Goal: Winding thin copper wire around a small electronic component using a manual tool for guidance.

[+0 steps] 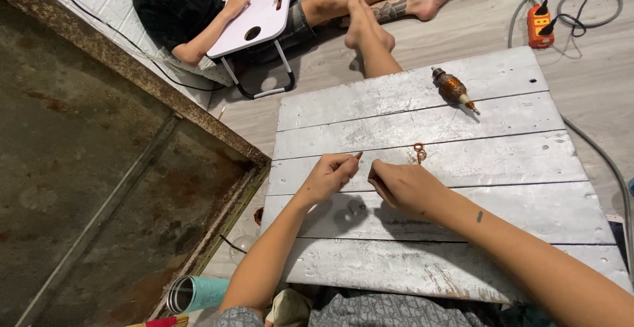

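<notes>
Over a silver-painted plank board (515, 162) my left hand (328, 176) pinches a thin copper wire between thumb and forefinger, its reddish tip showing at the fingertips. My right hand (404, 185) is closed beside it, fingers curled, apparently gripping the same fine wire; the wire between the hands is too thin to see. A small copper wire coil (419, 151) lies on the board just beyond my right hand. Farther back rests a motor armature with copper windings (452, 88).
Another person sits on the floor at the top, legs stretched toward the board, working at a small white folding tray table (261, 17). An orange power strip (540, 27) with cables lies top right. A rusty metal frame (132, 69) and a teal tumbler (198, 293) are at left.
</notes>
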